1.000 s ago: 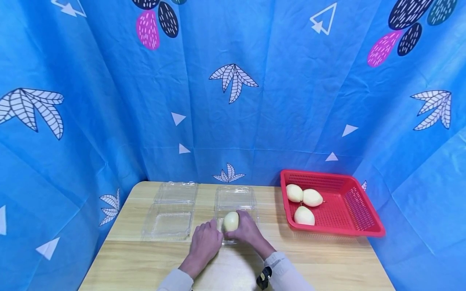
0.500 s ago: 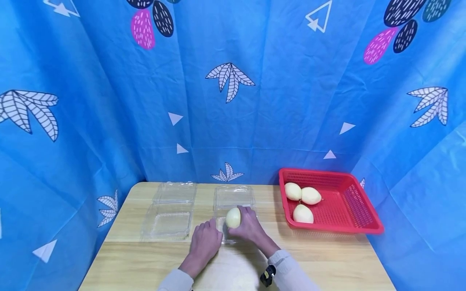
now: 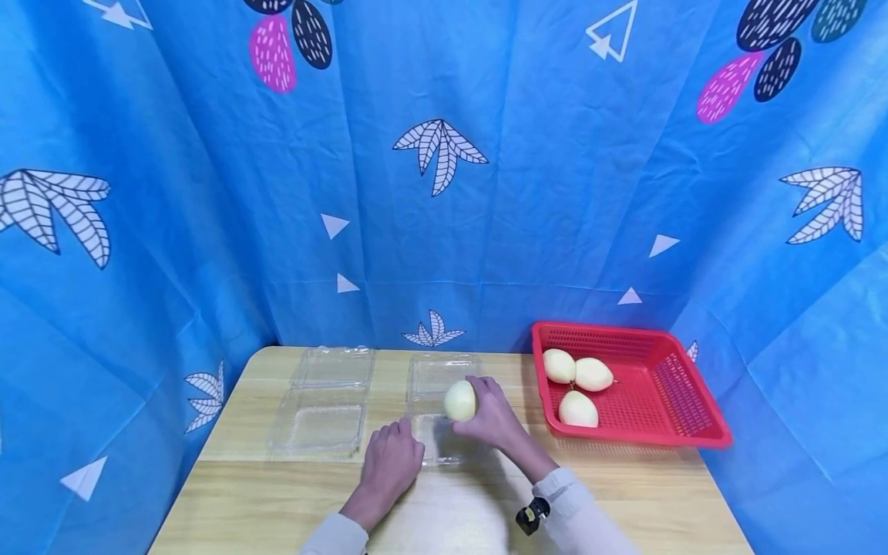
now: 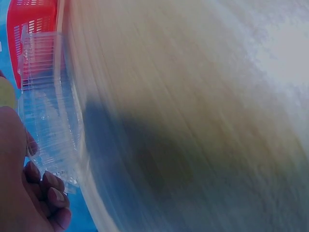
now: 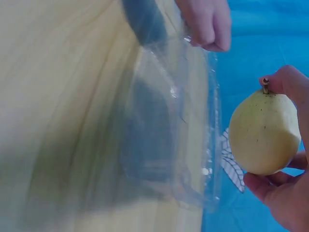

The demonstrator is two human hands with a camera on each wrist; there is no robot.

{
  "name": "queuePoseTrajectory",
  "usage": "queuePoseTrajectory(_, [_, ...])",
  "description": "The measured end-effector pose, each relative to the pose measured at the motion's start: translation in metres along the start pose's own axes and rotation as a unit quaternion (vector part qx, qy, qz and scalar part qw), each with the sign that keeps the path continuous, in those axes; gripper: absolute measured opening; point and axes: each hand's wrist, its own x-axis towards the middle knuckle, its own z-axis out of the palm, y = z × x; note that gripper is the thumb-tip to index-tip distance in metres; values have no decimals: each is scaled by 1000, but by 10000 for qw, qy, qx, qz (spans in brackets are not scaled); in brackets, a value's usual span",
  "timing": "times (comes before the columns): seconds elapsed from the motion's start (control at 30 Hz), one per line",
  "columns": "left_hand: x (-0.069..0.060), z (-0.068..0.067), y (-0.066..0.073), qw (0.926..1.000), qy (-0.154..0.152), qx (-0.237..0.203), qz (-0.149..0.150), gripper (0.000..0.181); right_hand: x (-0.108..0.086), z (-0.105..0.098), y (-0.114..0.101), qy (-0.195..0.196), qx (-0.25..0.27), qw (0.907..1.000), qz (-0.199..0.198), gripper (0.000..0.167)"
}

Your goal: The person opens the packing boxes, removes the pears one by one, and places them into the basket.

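My right hand [image 3: 494,416] grips a pale yellow pear [image 3: 461,401] between thumb and fingers, above a hinged clear plastic clamshell box [image 3: 437,451]. In the right wrist view the pear [image 5: 263,133] shows a short brown stem, and the clear box [image 5: 159,116] sits apart from it. My left hand [image 3: 392,461] is at the box's near left side. Its curled fingers pinch the rim, as the left wrist view shows the hand [image 4: 29,179] against the clear wall [image 4: 48,121]. The lid [image 3: 444,374] lies folded back. No fruit shows inside the box.
A second clear clamshell box [image 3: 322,424] lies with its lid back on the table's left side. At the right a red perforated basket [image 3: 645,439] holds three pears [image 3: 579,409]. A blue patterned curtain [image 3: 444,231] surrounds the wooden table [image 3: 277,509].
My right hand has lifted the pear from low over the clear box and carried it to the right. The left hand stays at the box's rim.
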Motion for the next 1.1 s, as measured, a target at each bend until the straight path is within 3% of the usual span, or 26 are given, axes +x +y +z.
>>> queuePoseTrajectory(0.3, [-1, -2, 1, 10000, -46, 15, 20, 23, 3, -32, 6, 252, 5, 9997, -2, 91])
queuePoseTrajectory(0.57, [-1, -2, -2, 9990, 220, 278, 255, 31, 4, -65, 18, 424, -81, 9990, 95, 90])
queuePoseTrajectory(1.1, [2, -4, 0, 9965, 444, 575, 404, 29, -1, -111, 62, 662, -262, 9971, 271, 86])
